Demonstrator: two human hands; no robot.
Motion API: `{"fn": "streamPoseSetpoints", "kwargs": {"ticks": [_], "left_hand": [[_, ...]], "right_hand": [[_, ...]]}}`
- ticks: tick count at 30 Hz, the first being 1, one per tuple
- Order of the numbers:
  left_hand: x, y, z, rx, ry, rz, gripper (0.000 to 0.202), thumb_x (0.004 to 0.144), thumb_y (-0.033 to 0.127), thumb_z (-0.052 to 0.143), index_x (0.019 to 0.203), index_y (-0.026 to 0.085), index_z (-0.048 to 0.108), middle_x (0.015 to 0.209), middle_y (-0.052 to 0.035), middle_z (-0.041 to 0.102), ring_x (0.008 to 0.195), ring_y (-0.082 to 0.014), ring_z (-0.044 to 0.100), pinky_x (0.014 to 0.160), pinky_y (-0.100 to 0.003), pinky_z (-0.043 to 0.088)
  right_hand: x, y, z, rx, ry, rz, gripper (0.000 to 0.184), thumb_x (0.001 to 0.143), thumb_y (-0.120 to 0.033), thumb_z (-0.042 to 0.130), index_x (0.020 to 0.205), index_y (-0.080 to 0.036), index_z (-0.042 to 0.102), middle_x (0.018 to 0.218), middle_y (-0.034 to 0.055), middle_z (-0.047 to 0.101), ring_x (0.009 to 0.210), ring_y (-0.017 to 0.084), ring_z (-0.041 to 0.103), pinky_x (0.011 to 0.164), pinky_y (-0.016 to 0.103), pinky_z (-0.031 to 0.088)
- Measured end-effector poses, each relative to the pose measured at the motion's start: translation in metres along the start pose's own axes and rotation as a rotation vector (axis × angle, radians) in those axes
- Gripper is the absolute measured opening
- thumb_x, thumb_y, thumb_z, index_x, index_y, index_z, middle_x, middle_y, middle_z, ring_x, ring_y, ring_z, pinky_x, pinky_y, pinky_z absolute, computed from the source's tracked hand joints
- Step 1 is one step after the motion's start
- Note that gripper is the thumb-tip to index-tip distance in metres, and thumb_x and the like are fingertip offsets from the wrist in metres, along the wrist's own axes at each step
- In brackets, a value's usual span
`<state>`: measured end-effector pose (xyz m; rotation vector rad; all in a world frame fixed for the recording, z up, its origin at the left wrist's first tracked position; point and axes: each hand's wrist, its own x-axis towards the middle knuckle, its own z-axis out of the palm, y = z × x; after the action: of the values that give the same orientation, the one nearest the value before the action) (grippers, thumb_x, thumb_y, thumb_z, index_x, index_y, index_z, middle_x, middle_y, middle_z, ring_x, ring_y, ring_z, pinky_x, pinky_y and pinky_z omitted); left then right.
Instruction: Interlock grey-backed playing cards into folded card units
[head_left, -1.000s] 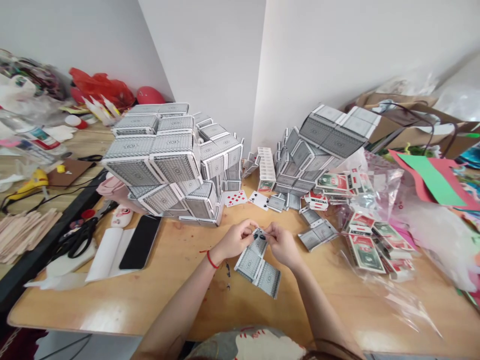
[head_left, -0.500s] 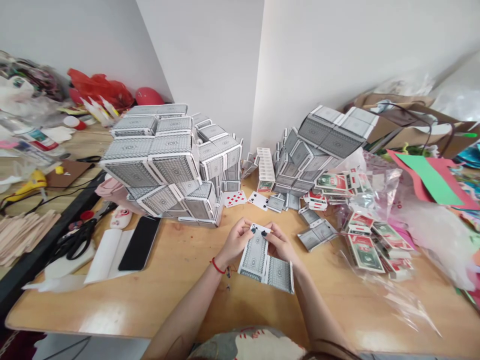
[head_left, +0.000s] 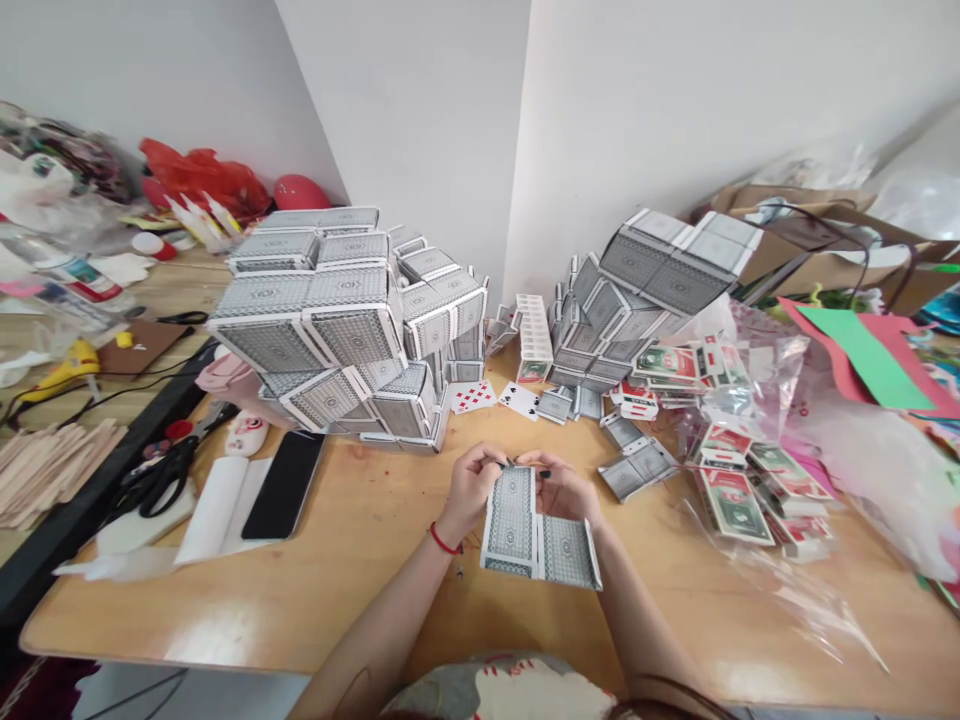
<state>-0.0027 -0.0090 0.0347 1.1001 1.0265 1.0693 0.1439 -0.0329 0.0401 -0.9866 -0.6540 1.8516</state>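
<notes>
Two joined playing cards [head_left: 512,520], grey patterned backs facing me, are held above the table near its front. My left hand [head_left: 476,480] pinches the upper left edge of the taller card. At that card's top right, my right hand [head_left: 559,485] has its fingers bent against the upper edge, thumb near the corner. The lower right card [head_left: 568,550] sticks out below my right palm, with a folded side edge. Beyond my hands lie a red diamond card [head_left: 472,396] and a black-suited card [head_left: 519,400], both face up.
Large structures of folded cards stand at the left [head_left: 315,300] and right [head_left: 637,290]. A phone [head_left: 283,487], scissors [head_left: 154,480] and white paper roll [head_left: 214,510] lie left. Card boxes [head_left: 731,500] and clear plastic wrap [head_left: 817,600] lie right. Folded card pieces [head_left: 637,470] sit nearby.
The top flap of the held card, which showed a 5 and a spade, is now folded away out of sight. My right fingers have shifted to the top edge.
</notes>
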Motion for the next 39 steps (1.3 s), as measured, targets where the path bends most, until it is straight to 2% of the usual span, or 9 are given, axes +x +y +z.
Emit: {"fn": "streamPoseSetpoints", "kwargs": {"ticks": [5, 9, 14, 19, 22, 25, 29, 34, 39], "left_hand": [[0.005, 0.021, -0.014, 0.326, -0.286, 0.199, 0.013, 0.066, 0.014, 0.046, 0.066, 0.015, 0.058, 0.062, -0.0005, 0.056, 0.053, -0.0090, 0.045, 0.051, -0.020, 0.035], [0.008, 0.027, -0.015, 0.440, -0.346, 0.271, 0.015, 0.066, 0.013, 0.045, 0.067, 0.016, 0.060, 0.062, -0.0005, 0.057, 0.053, -0.0092, 0.045, 0.051, -0.020, 0.035], [0.008, 0.020, -0.016, 0.325, -0.318, 0.168, 0.013, 0.070, 0.016, 0.046, 0.074, 0.015, 0.058, 0.069, -0.0016, 0.056, 0.060, -0.0106, 0.048, 0.057, -0.021, 0.038], [0.008, 0.014, -0.019, 0.197, -0.247, 0.039, 0.023, 0.071, 0.020, 0.050, 0.092, 0.014, 0.057, 0.094, -0.0067, 0.059, 0.077, -0.0145, 0.054, 0.068, -0.024, 0.042], [0.006, 0.005, -0.016, 0.248, -0.186, -0.057, 0.021, 0.074, 0.031, 0.050, 0.086, 0.015, 0.058, 0.082, -0.0044, 0.060, 0.073, -0.0154, 0.054, 0.063, -0.024, 0.042], [0.004, -0.008, -0.011, 0.410, -0.139, -0.048, 0.027, 0.073, 0.041, 0.052, 0.069, 0.015, 0.055, 0.063, 0.0006, 0.053, 0.060, -0.0124, 0.047, 0.053, -0.021, 0.036], [0.006, -0.019, -0.009, 0.464, -0.149, -0.050, 0.033, 0.075, 0.044, 0.047, 0.061, 0.014, 0.050, 0.056, 0.0027, 0.046, 0.054, -0.0104, 0.040, 0.049, -0.021, 0.030], [0.009, -0.022, -0.010, 0.500, -0.137, -0.034, 0.031, 0.077, 0.040, 0.045, 0.059, 0.014, 0.049, 0.057, 0.0023, 0.046, 0.057, -0.0107, 0.040, 0.051, -0.020, 0.029], [0.009, -0.024, -0.008, 0.507, -0.097, -0.023, 0.031, 0.078, 0.036, 0.042, 0.057, 0.015, 0.047, 0.055, 0.0016, 0.044, 0.055, -0.0110, 0.038, 0.050, -0.022, 0.027]], "right_hand": [[0.003, -0.018, -0.004, -0.101, -0.164, 0.188, 0.031, 0.071, -0.043, 0.057, 0.078, -0.013, 0.058, 0.063, 0.0057, 0.063, 0.055, 0.015, 0.060, 0.053, 0.029, 0.048], [0.006, -0.023, -0.003, -0.152, -0.222, 0.255, 0.031, 0.065, -0.040, 0.066, 0.075, -0.013, 0.056, 0.063, 0.0032, 0.062, 0.058, 0.014, 0.061, 0.059, 0.030, 0.050], [0.009, -0.019, -0.005, -0.249, -0.075, 0.190, 0.029, 0.061, -0.039, 0.069, 0.067, -0.014, 0.055, 0.056, -0.0022, 0.057, 0.050, 0.010, 0.055, 0.055, 0.025, 0.047], [0.015, -0.008, -0.005, -0.440, 0.080, 0.024, 0.021, 0.069, -0.035, 0.060, 0.063, -0.016, 0.054, 0.054, -0.0033, 0.054, 0.050, 0.010, 0.053, 0.053, 0.024, 0.045], [0.019, -0.001, -0.001, -0.580, 0.152, -0.074, 0.014, 0.071, -0.029, 0.055, 0.064, -0.018, 0.054, 0.053, -0.0024, 0.054, 0.049, 0.011, 0.052, 0.050, 0.023, 0.043], [0.022, 0.004, 0.002, -0.671, 0.178, -0.156, 0.008, 0.071, -0.023, 0.051, 0.066, -0.018, 0.055, 0.057, -0.0003, 0.058, 0.051, 0.013, 0.053, 0.050, 0.024, 0.043], [0.021, 0.005, 0.004, -0.726, 0.145, -0.200, 0.009, 0.070, -0.017, 0.047, 0.070, -0.018, 0.056, 0.058, 0.0002, 0.059, 0.053, 0.013, 0.053, 0.050, 0.022, 0.041], [0.020, 0.013, 0.003, -0.613, 0.105, -0.180, 0.013, 0.065, -0.014, 0.046, 0.076, -0.017, 0.055, 0.061, -0.0003, 0.060, 0.056, 0.013, 0.055, 0.053, 0.022, 0.042], [0.025, 0.020, 0.002, -0.525, 0.203, -0.163, 0.012, 0.061, -0.013, 0.047, 0.069, -0.017, 0.056, 0.058, 0.0010, 0.062, 0.053, 0.015, 0.057, 0.052, 0.024, 0.044]]}}
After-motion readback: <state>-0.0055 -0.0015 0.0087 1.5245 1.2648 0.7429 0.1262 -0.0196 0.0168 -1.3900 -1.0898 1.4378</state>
